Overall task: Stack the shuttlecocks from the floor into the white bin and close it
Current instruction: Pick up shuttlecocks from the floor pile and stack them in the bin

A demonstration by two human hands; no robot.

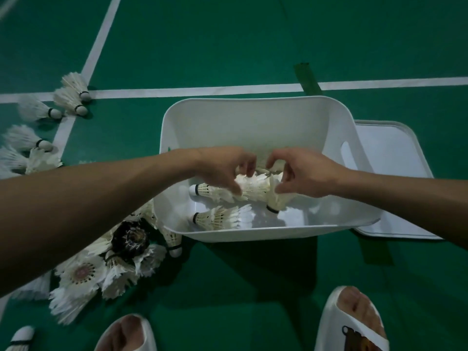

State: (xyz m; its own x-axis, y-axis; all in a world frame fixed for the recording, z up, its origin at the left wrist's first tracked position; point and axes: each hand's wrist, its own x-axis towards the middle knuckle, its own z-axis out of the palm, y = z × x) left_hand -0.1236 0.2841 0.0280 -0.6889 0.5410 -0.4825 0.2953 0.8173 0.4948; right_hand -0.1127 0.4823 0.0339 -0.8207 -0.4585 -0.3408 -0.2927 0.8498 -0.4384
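The bin (253, 101) stands open on the green floor (228, 46), and its lid (395, 173) lies flat just beside it at 3 o'clock. Both arms reach into the bin.

The left grip (228, 171) is curled round the feathers of the upper shuttle (210, 191), which lies on its side with its cork pointing to 9 o'clock. The right grip (304, 176) pinches the tilted shuttle (276, 202) between thumb and bent fingers, cork down toward 6 o'clock. Its feathers touch those of the upper shuttle.

A lower shuttle (217, 219) lies loose on the bin's bottom at 7 o'clock, its cork also pointing to 9 o'clock.

On the floor, a pile (83, 272) of shuttles lies against the bin's corner at 8 o'clock, with one dark shuttle (130, 238) among them. More shuttles (71, 97) lie at 10 o'clock by the white lines (202, 91). Two white slippers (352, 323) show at 6 o'clock.
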